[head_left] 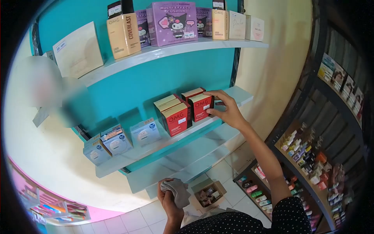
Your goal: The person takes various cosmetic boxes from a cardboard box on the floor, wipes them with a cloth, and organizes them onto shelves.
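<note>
My right hand reaches to the middle glass shelf. Its fingers are at the top right edge and its thumb at the right side of a red OMG box, which stands upright on the shelf. Another OMG box is partly hidden behind it. Just left stand a second red OMG box and one more box behind it. Low in front of my body, my left hand is closed around a crumpled grey cloth.
Blue-white boxes stand on the left of the same shelf. Above, a shelf bears a purple cushion box and beige boxes. An open carton with small items is on the floor. Right is a product rack.
</note>
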Available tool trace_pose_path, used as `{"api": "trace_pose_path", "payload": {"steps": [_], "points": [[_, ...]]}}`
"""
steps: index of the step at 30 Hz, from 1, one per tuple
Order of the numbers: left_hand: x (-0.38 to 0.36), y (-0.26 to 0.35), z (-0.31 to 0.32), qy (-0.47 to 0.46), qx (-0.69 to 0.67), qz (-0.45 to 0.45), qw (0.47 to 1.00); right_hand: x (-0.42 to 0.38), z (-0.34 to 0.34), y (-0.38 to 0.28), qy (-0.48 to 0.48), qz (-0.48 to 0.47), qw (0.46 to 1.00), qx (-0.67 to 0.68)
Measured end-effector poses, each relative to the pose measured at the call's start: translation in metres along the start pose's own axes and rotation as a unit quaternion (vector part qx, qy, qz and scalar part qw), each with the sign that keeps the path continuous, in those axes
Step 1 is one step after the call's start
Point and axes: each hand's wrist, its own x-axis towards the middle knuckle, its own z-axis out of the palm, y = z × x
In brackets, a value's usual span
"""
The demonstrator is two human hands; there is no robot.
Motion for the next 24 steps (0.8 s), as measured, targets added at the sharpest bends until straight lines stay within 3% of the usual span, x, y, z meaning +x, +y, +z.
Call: {"api": "trace_pose_path", "payload": {"steps": [4,7,15,24], "points": [[-0.005,-0.010,0.020,0.038,-0.011,0.008,0.999,0.004,-0.010,0.019,-0.005,0.028,0.987,0.156],[-0.009,-0.018,0.030,0.058,-0.020,0.014,0.998,0.011,-0.038,0.041,-0.030,-0.017,0.988,0.148],[-0.023,-0.040,0.047,0.104,0.019,0.038,0.994,0.025,-0.138,0.107,-0.028,0.044,0.994,0.099],[-0.018,-0.048,0.069,0.085,0.018,0.024,0.996,0.031,-0.147,0.115,-0.088,0.070,0.986,0.123]]}}
